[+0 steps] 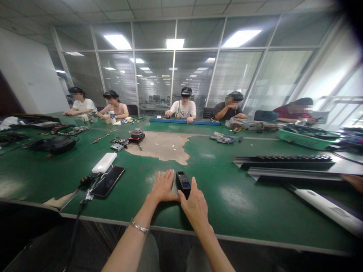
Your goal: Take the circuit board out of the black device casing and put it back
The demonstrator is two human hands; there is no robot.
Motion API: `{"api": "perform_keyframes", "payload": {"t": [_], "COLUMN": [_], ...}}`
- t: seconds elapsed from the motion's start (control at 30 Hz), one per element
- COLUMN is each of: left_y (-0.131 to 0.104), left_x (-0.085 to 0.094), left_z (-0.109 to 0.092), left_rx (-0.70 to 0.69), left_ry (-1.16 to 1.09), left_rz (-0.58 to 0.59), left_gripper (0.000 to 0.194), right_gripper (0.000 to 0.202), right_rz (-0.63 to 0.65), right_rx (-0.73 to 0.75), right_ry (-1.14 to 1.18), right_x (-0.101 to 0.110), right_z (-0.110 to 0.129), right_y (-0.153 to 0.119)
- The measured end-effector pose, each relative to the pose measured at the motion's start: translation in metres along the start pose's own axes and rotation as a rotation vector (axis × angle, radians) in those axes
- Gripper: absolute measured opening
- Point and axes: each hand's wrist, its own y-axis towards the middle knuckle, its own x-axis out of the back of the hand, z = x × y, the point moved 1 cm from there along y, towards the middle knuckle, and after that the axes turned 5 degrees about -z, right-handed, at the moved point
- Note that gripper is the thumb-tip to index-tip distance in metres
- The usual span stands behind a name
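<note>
A small black handheld device (183, 182) with a little screen and buttons is on the green table in front of me. My left hand (163, 187) lies just left of it, palm down, fingers stretched out and thumb pointing towards the device's near end. On the other side, my right hand (195, 204) is around the near end of the device, with the index finger straight along its right side and the thumb by its lower left corner. Whether the right fingers press on the device, I cannot tell. The two thumb tips nearly meet.
Left of my hands are a black phone (108, 182), a white power bank (104, 163) and cables. Black metal rails (286, 163) and a white long-handled tool (329, 206) lie at the right. A green basket (307, 139) stands farther back. Several people sit across the table.
</note>
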Motion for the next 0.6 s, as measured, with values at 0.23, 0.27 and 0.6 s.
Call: {"api": "perform_keyframes", "payload": {"t": [0.23,0.27,0.6], "left_y": [0.000,0.000,0.001], "left_x": [0.004,0.004,0.002], "left_z": [-0.002,-0.002,-0.001], "left_rx": [-0.013,-0.007,-0.015], "left_ry": [0.004,0.005,-0.004], "left_rz": [0.013,0.010,0.012], "left_gripper": [0.098,0.096,0.103], "right_gripper": [0.073,0.070,0.067], "right_rz": [-0.042,-0.030,-0.047], "right_rx": [0.030,0.030,-0.044], "right_ry": [0.089,0.088,0.174], "right_x": [-0.003,-0.003,0.015], "right_z": [-0.001,-0.001,0.009], "right_y": [0.007,0.007,0.024]}}
